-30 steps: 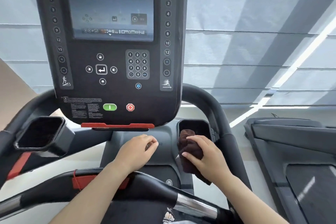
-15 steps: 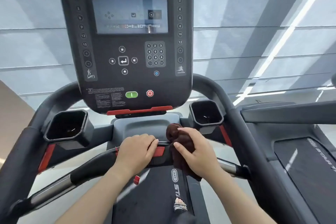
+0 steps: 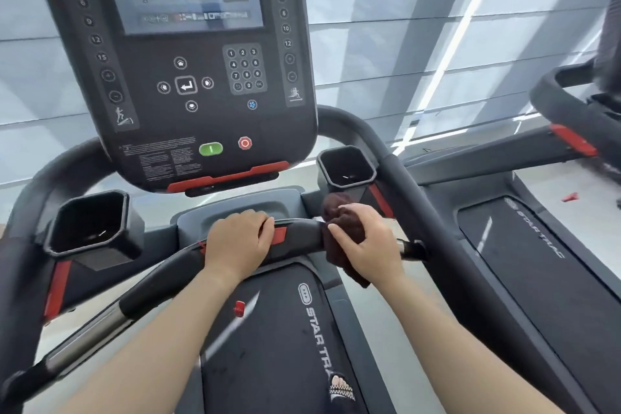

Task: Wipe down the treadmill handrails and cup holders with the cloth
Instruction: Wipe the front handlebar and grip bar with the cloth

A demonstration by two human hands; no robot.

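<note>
A black curved front handrail (image 3: 161, 276) runs across the treadmill below the console. My left hand (image 3: 238, 240) is closed over its middle, beside a red marking. My right hand (image 3: 366, 242) presses a dark brown cloth (image 3: 339, 215) around the bar just right of centre, and the cloth's tail hangs below the bar. One black cup holder (image 3: 90, 225) sits at the left and another cup holder (image 3: 346, 166) at the right, just above the cloth. The right side handrail (image 3: 420, 198) slopes down past my right hand.
The Star Trac console (image 3: 188, 77) with screen, keypad, green and red buttons rises straight ahead. The running belt (image 3: 268, 346) lies below, with my sandalled foot (image 3: 339, 386) on it. A second treadmill (image 3: 537, 245) stands close on the right.
My right hand came out of the right cup holder with the cloth and moved down onto the front handrail. My left hand shifted from the tray onto the bar. The view tilted downward.
</note>
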